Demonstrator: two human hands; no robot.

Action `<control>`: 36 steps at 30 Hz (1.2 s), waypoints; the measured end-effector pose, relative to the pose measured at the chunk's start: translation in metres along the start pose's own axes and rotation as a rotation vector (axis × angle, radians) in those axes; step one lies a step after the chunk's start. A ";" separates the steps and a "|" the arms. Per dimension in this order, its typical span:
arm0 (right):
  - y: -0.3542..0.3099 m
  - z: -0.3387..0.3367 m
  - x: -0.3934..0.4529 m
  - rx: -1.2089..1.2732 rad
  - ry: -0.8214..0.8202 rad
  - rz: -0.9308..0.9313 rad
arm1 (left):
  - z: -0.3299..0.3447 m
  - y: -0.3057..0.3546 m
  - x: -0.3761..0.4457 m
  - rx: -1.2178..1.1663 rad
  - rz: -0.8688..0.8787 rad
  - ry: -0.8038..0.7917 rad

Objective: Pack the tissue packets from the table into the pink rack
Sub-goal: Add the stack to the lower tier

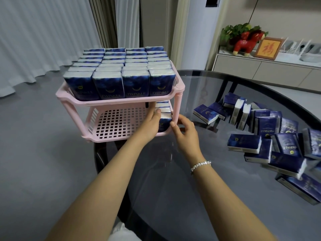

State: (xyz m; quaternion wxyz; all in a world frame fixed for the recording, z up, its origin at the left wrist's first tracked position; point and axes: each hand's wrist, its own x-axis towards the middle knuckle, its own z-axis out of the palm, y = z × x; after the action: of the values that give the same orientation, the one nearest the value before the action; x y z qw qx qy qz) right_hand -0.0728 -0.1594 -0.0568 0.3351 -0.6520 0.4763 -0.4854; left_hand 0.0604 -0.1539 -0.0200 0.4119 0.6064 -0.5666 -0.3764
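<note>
Reaching into the pink rack [121,101] lower shelf, left hand [151,124] lies flat-fingered against the left face of an upright tissue packet [165,121] at the shelf's right end, long axis vertical. Right hand [185,132] curls fingertips on its right edge. Loose packets [260,129] lie scattered on the glass table [173,188] further right.

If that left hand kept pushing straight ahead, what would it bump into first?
Probably the row of tissue packets on the pink rack's lower shelf; the left hand already touches the nearest one.
</note>
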 end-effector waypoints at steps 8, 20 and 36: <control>0.006 0.000 0.004 0.075 -0.032 0.042 | 0.015 0.011 0.002 -0.444 -0.101 0.023; -0.006 -0.004 0.000 0.038 0.016 0.087 | 0.017 0.018 -0.007 -0.231 -0.055 0.135; -0.036 -0.085 -0.058 -0.029 0.107 0.092 | 0.049 0.044 -0.086 0.109 0.205 0.456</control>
State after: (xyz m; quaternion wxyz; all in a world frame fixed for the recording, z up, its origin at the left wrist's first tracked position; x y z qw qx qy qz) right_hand -0.1477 -0.0908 -0.0171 0.3215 -0.6072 0.5303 -0.4967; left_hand -0.0076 -0.0729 0.0015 0.5318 0.6364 -0.5368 -0.1552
